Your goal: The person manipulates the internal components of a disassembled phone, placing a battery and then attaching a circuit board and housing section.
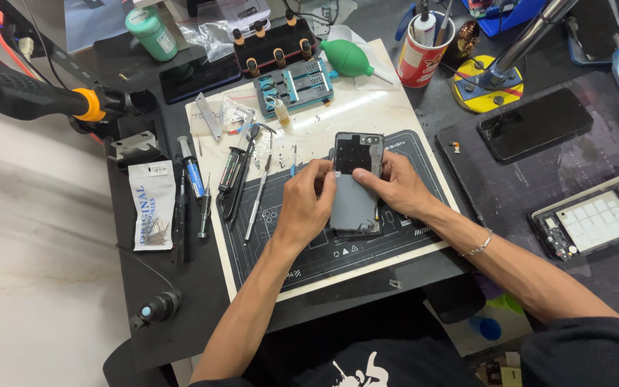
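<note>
Both hands are on the opened phone (356, 188) right now, in the middle of the dark work mat (338, 254) that covers the centre of the tabletop (202, 301). The left hand (308, 204) has its grip pinched on the phone's left edge near the top, fingertips curled over the grey panel. The right hand (395, 188) clamps the right edge, thumb lying across the panel toward nine o'clock. The phone's camera end points to twelve o'clock, with the dark inner frame showing there.

Here is what worries me. The grey panel looks thin, and with thumbs pressing from both sides it could flex or crease if the pinch tightens unevenly. If anything inside is joined to it, a sharp pull could tear it; I cannot see whether it is.

At nine o'clock of the left hand lie the tweezers (258, 197) and several screwdrivers (202, 204), close enough that a swinging left elbow could scatter them. Small specks, maybe screws, dot the white board (388, 107) toward twelve o'clock; a nudge of the mat could roll them off. At three o'clock, well apart, sit another black phone (535, 123) and a stripped phone body (596, 222), safe unless the right forearm sweeps wide.
</note>
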